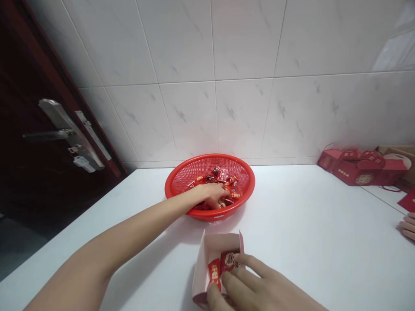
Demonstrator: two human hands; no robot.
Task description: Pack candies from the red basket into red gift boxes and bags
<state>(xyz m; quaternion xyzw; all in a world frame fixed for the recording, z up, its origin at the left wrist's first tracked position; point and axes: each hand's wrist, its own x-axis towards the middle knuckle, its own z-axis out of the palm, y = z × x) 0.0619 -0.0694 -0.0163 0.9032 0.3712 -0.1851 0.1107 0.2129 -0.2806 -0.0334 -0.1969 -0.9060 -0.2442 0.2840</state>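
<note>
My left hand reaches down into a red plastic colander. Its fingers are apart among the wrapped candies, and some fingertips are hidden by the wrappers. Nearer to me, an open-topped paper box with a pale inside stands on the table. My right hand is over the near right part of this box. Its thumb and a finger close around the lower end of a red-and-gold wrapped candy. Another finger lies by a dark red packet inside the box.
Red gift boxes with handles stand at the back right, by a cardboard box. Another person's hand shows at the right edge. A tiled wall borders the white table, with a dark door at left.
</note>
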